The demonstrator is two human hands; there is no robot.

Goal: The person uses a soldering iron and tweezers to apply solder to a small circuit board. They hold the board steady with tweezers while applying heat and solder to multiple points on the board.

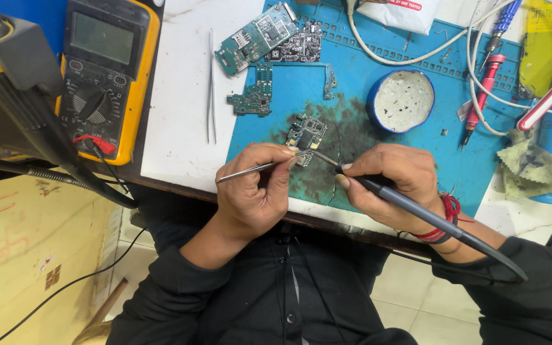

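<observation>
Basically mid-solder: left hand [253, 191] pinches thin metal tweezers [257, 168] and right hand [388, 182] grips a grey pen-style soldering iron [416, 211], both tips on the small green circuit board [306, 134] lying on the blue mat [410, 147]. Looks like steady hands matter next.

One head-worn camera looks steeply down, close over the worktop [180, 121]. Its lower part takes in the person's own lap.

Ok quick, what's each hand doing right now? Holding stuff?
Left hand: closed on thin metal tweezers, tips at the small circuit board.
Right hand: closed on a grey soldering iron, tip at the same board.
</observation>
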